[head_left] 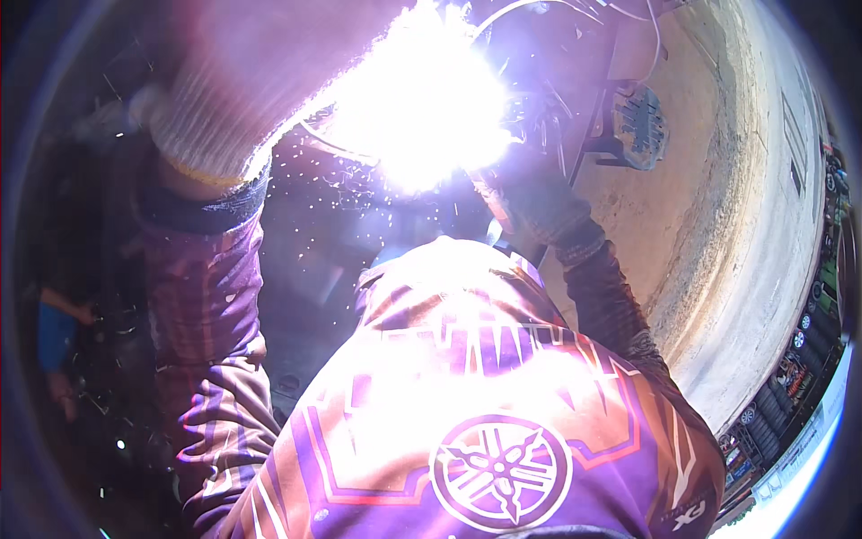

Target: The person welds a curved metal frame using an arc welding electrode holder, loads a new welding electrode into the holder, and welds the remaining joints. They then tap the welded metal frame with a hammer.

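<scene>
While the white-hot welding arc [422, 99] flares between the hands, sparks scattering below it.
Left hand [220, 99] in a white knitted cotton glove raised just left of the glare; right hand [530, 193] in a dark glove just right of it, apparently gripping something, grip not readable. Best kept steady, close, sleeves clear of sparks. Workpiece and torch lost in glare; grey metal frame [628, 126] beyond, half cut off.

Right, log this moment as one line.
left hand: white knit glove, raised beside glare | right hand: dark glove, at arc flash | sparks fly | grip: unclear
</scene>
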### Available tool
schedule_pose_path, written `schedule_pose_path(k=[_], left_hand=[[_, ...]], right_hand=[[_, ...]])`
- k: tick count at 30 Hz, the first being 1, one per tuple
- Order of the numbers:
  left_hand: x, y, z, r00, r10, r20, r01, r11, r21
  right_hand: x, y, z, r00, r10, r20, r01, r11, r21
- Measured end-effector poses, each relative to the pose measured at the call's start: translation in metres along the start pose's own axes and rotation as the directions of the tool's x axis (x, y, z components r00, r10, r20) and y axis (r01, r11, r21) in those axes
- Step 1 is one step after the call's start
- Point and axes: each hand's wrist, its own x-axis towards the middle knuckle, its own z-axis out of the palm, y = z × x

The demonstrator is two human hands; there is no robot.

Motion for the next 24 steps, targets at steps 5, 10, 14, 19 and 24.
schedule_pose_path(k=[5,10,14,19,24], left_hand=[[0.016,-0.006,-0.021,0.201,0.237,0.950,-0.162,-0.949,0.271],[0.014,-0.009,-0.012,0.108,0.150,0.983,-0.320,-0.931,0.177],[-0.003,-0.021,-0.006,0.227,0.234,0.945,-0.236,-0.929,0.287],[0.002,-0.016,-0.011,0.221,0.253,0.942,-0.254,-0.917,0.306],[0.010,-0.011,-0.018,0.139,0.193,0.971,-0.216,-0.951,0.220]], right_hand=[[-0.007,0.002,0.006,0.855,0.302,0.421,0.017,-0.828,0.560],[-0.007,0.004,0.008,0.884,0.246,0.398,-0.010,-0.841,0.540],[-0.002,-0.004,-0.004,0.779,0.302,0.550,-0.045,-0.848,0.528],[-0.009,-0.001,0.006,0.895,0.367,0.255,-0.280,0.017,0.960],[-0.007,-0.004,0.007,0.887,0.404,0.225,-0.293,0.115,0.949]])
